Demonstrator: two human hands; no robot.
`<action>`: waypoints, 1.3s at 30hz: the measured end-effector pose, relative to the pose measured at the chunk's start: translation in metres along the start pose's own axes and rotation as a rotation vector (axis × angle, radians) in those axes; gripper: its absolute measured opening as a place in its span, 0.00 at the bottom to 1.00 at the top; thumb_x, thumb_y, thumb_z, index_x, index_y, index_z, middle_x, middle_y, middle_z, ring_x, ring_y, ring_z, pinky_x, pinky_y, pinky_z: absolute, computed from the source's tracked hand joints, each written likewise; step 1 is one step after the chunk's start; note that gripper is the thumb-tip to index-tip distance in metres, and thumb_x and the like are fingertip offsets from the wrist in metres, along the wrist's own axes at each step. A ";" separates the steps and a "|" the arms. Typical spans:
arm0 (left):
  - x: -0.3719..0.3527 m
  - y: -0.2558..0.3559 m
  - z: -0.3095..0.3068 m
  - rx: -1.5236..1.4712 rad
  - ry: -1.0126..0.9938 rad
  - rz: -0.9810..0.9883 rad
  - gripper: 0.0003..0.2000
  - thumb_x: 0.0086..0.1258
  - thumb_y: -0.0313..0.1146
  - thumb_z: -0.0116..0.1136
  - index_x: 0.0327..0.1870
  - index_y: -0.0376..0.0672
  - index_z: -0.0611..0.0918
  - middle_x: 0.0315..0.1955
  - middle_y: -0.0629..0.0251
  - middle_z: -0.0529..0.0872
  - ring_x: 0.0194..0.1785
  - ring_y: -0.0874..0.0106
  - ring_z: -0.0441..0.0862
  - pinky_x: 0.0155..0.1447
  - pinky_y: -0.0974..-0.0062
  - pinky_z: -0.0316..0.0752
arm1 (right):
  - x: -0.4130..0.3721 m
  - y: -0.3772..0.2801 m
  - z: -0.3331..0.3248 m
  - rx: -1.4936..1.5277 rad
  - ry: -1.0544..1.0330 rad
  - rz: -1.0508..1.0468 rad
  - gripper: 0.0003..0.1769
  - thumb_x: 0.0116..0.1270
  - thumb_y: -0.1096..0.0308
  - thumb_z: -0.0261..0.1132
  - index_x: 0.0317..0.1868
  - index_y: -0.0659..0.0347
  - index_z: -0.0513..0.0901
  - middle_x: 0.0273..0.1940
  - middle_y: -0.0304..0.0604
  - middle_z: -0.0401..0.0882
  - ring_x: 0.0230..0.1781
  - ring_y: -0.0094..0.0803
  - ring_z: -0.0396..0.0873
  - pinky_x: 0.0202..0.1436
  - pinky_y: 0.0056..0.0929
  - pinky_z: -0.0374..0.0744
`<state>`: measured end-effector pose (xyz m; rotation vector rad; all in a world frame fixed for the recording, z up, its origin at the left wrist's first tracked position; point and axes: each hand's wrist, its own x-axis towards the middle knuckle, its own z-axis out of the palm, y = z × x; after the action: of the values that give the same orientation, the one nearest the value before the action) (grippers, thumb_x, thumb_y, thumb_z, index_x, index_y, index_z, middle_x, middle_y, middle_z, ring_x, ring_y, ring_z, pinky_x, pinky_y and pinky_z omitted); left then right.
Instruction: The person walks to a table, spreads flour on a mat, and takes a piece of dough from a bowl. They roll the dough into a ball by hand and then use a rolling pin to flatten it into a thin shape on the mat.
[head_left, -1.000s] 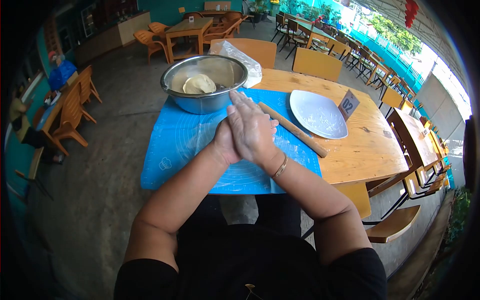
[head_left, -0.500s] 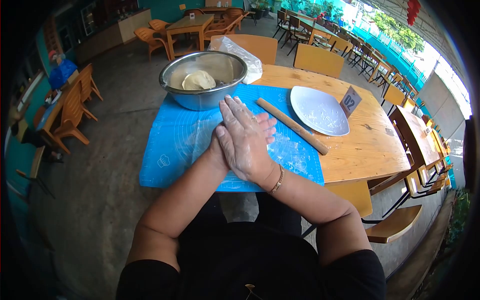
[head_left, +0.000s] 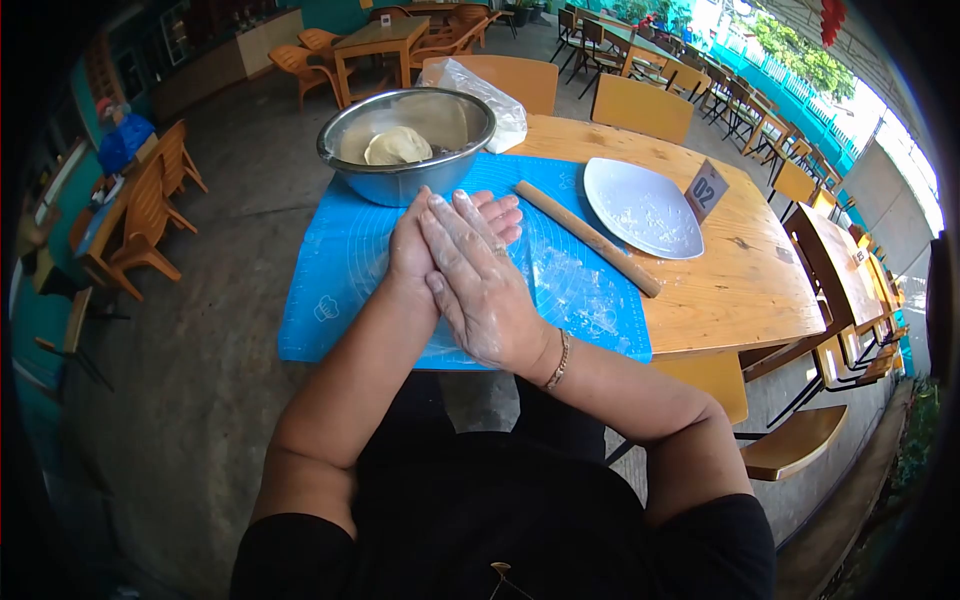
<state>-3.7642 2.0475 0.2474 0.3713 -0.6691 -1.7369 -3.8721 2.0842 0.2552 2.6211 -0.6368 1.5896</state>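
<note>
My right hand (head_left: 476, 292), dusted with flour and with a bracelet at its wrist, lies across my left hand (head_left: 408, 245), palm to palm. The fingers of both are nearly straight. Whatever may be between the palms is hidden. Beneath them is a blue baking mat (head_left: 340, 270) with printed lines and smears of flour. Beyond my hands stands a steel mixing bowl (head_left: 390, 185), with a lump of pale dough (head_left: 398, 146) inside. A wooden rolling pin (head_left: 588, 239) lies slanted on the mat's right side.
A white plate (head_left: 640, 207) dusted with flour sits right of the rolling pin, beside a number card (head_left: 706, 190) marked 02. Behind the bowl is a clear plastic bag (head_left: 485, 95). The wooden table (head_left: 745, 285) has yellow chairs (head_left: 642, 105) around it.
My palms have slid against each other; my right hand has shifted slightly down and towards me, showing more of my left hand. The view has tilted slightly.
</note>
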 end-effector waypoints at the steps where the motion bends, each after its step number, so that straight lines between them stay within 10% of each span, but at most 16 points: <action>1: -0.007 0.006 0.006 -0.043 -0.050 -0.045 0.30 0.78 0.54 0.32 0.65 0.36 0.68 0.61 0.42 0.74 0.67 0.50 0.70 0.73 0.54 0.62 | -0.001 0.004 -0.003 0.006 0.001 0.000 0.22 0.71 0.70 0.55 0.63 0.72 0.73 0.63 0.62 0.73 0.69 0.59 0.66 0.74 0.46 0.60; 5: -0.019 -0.030 0.021 -0.035 0.017 0.042 0.27 0.80 0.49 0.35 0.67 0.37 0.66 0.65 0.47 0.70 0.68 0.57 0.70 0.72 0.62 0.66 | 0.006 0.041 -0.021 -0.143 -0.126 0.008 0.21 0.70 0.71 0.55 0.60 0.73 0.76 0.65 0.63 0.71 0.70 0.59 0.64 0.75 0.47 0.60; 7: -0.014 -0.035 0.015 -0.031 0.053 0.009 0.30 0.79 0.54 0.35 0.67 0.35 0.66 0.63 0.47 0.71 0.69 0.54 0.68 0.72 0.58 0.65 | 0.017 0.045 -0.016 0.243 -0.157 0.418 0.19 0.66 0.69 0.59 0.53 0.72 0.81 0.61 0.63 0.75 0.67 0.61 0.68 0.73 0.53 0.62; 9: 0.002 -0.032 -0.011 -0.255 -0.383 -0.246 0.33 0.78 0.57 0.32 0.69 0.35 0.64 0.66 0.45 0.68 0.70 0.49 0.66 0.74 0.53 0.61 | 0.017 0.022 -0.004 0.213 -0.121 0.398 0.22 0.65 0.68 0.60 0.56 0.73 0.79 0.62 0.64 0.73 0.66 0.61 0.69 0.71 0.55 0.65; 15: -0.011 -0.002 0.000 -0.189 -0.361 -0.148 0.31 0.79 0.54 0.32 0.71 0.35 0.63 0.70 0.45 0.65 0.71 0.53 0.66 0.75 0.56 0.60 | -0.007 0.026 -0.017 -0.022 -0.112 -0.257 0.29 0.57 0.69 0.66 0.60 0.72 0.76 0.63 0.64 0.71 0.65 0.63 0.68 0.72 0.56 0.63; 17: -0.020 -0.010 0.016 0.099 -0.010 0.031 0.26 0.81 0.49 0.32 0.68 0.38 0.66 0.66 0.52 0.71 0.69 0.62 0.69 0.73 0.63 0.63 | -0.001 0.035 -0.024 -0.105 -0.128 -0.183 0.23 0.65 0.71 0.62 0.60 0.70 0.77 0.64 0.62 0.72 0.66 0.59 0.70 0.72 0.51 0.64; 19: -0.018 -0.021 0.013 -0.022 -0.001 -0.002 0.23 0.82 0.46 0.31 0.65 0.39 0.69 0.62 0.58 0.74 0.66 0.69 0.72 0.72 0.67 0.66 | 0.009 0.042 -0.020 0.088 -0.193 0.358 0.21 0.64 0.73 0.60 0.57 0.69 0.79 0.64 0.63 0.71 0.66 0.59 0.70 0.70 0.49 0.67; 21: -0.008 -0.033 -0.008 -0.073 -0.053 0.036 0.23 0.81 0.45 0.30 0.64 0.39 0.69 0.62 0.57 0.74 0.65 0.67 0.73 0.71 0.66 0.66 | 0.011 0.033 -0.004 0.101 -0.157 0.382 0.19 0.65 0.74 0.60 0.56 0.68 0.79 0.62 0.62 0.73 0.61 0.59 0.73 0.65 0.47 0.71; 27: -0.023 0.005 0.008 -0.081 -0.057 -0.118 0.34 0.77 0.58 0.30 0.58 0.30 0.71 0.59 0.41 0.74 0.64 0.48 0.70 0.72 0.50 0.61 | -0.016 0.020 -0.005 -0.043 -0.057 -0.233 0.21 0.62 0.76 0.63 0.56 0.66 0.78 0.49 0.55 0.77 0.47 0.52 0.77 0.51 0.43 0.77; 29: -0.028 0.002 0.011 -0.083 -0.112 -0.189 0.35 0.77 0.59 0.30 0.59 0.29 0.70 0.60 0.42 0.74 0.66 0.50 0.69 0.73 0.51 0.61 | -0.006 0.030 -0.011 -0.067 -0.112 -0.189 0.17 0.65 0.72 0.64 0.54 0.67 0.79 0.48 0.53 0.78 0.45 0.48 0.78 0.50 0.40 0.78; 31: -0.028 -0.003 0.026 -0.078 0.115 -0.119 0.29 0.79 0.55 0.33 0.58 0.34 0.72 0.53 0.52 0.77 0.61 0.61 0.75 0.69 0.57 0.67 | 0.010 0.034 -0.018 0.376 -0.160 0.668 0.16 0.72 0.64 0.61 0.50 0.70 0.80 0.45 0.51 0.79 0.44 0.43 0.78 0.49 0.37 0.77; 37: 0.007 -0.025 -0.019 -0.058 0.127 0.052 0.29 0.79 0.53 0.34 0.63 0.34 0.69 0.58 0.48 0.76 0.57 0.55 0.78 0.63 0.54 0.73 | 0.012 0.023 -0.014 0.306 -0.140 0.346 0.24 0.80 0.57 0.47 0.42 0.72 0.81 0.45 0.62 0.81 0.52 0.52 0.78 0.58 0.38 0.73; 39: 0.002 -0.016 -0.008 0.013 0.257 0.104 0.30 0.79 0.54 0.34 0.63 0.31 0.67 0.57 0.44 0.75 0.57 0.52 0.78 0.61 0.52 0.75 | 0.036 0.026 -0.043 0.458 -0.365 0.614 0.28 0.80 0.53 0.44 0.50 0.71 0.82 0.52 0.65 0.80 0.58 0.55 0.76 0.66 0.36 0.70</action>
<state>-3.7723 2.0464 0.2317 0.5491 -0.5045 -1.5537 -3.9035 2.0575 0.3016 3.3255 -1.3527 1.5142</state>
